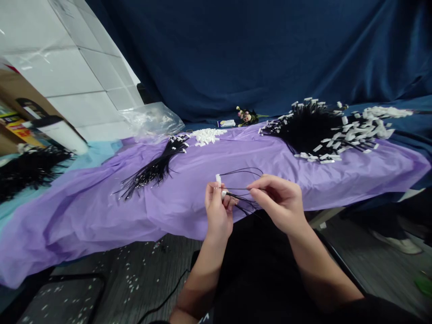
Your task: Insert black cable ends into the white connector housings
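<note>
My left hand (pixel 218 207) is closed around small white connectors (pixel 218 180) at the front edge of the purple cloth. Thin black wires (pixel 238 196) run from them to the right, and one loops up and over toward my right hand. My right hand (pixel 278 200) pinches a thin black wire between thumb and forefinger, drawn roughly level between both hands. The exact spot where that wire meets the connector is too small to make out.
A bundle of black wires (pixel 157 167) lies left of centre, beside a pile of white connectors (pixel 206 136). At right sits a large heap of black wires (pixel 310 126) with white ends. Behind are artificial flowers (pixel 247 118) and a clear plastic bag (pixel 153 118). A white cylinder (pixel 65 135) stands far left.
</note>
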Demonstrator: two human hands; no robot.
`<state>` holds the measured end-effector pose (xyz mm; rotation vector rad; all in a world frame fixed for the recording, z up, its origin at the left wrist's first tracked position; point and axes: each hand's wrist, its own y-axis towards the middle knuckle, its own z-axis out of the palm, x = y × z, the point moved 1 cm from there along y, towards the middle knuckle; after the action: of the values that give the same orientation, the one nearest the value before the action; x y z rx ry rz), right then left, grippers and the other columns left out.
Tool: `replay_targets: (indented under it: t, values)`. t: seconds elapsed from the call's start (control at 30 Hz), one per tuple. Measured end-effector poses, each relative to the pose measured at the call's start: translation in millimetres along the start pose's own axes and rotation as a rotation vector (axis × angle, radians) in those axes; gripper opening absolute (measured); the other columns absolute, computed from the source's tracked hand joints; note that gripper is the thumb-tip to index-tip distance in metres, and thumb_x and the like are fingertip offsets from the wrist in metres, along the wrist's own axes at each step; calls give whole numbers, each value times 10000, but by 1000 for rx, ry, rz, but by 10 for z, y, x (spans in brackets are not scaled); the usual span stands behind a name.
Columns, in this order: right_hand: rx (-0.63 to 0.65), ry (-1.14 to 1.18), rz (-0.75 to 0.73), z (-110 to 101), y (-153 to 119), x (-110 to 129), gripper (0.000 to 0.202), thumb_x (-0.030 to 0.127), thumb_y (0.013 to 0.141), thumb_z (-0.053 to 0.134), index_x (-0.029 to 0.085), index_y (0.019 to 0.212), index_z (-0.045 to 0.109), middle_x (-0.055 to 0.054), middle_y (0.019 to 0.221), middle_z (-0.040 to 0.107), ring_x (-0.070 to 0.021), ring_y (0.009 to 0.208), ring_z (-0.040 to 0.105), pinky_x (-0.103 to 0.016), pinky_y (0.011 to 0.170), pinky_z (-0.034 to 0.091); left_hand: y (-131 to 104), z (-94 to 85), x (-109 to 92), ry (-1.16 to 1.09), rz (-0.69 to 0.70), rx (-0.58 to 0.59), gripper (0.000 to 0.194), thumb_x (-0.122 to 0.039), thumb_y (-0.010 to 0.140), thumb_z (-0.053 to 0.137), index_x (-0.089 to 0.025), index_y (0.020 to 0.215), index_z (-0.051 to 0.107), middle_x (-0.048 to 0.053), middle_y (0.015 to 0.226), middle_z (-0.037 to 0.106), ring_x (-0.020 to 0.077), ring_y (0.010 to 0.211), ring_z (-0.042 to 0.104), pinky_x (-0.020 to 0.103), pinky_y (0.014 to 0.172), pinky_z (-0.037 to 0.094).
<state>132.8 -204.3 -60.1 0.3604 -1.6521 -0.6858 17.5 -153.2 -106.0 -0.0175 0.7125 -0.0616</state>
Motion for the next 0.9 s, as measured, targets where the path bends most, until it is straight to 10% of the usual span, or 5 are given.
replay_targets:
  t: [0.2,0.9]
  values:
    - [-212,-166,-25,34,14,-62,142,143,739,680,155,619,604,71,487,342,-48,448,276,-219,432,221,-100,-24,-68,12,-46,160,215,-360,895,522,-187,778,471,-106,440,280,27,342,259,191,467,369]
    - [-256,-127,102,123,-42,41,187,204,747,667,153,583,592,60,477,375,-45,438,273,-216,414,206,-179,-7,-125,37,-2,241,241,-371,890,536,-187,746,476,-102,434,293,17,339,245,192,492,389]
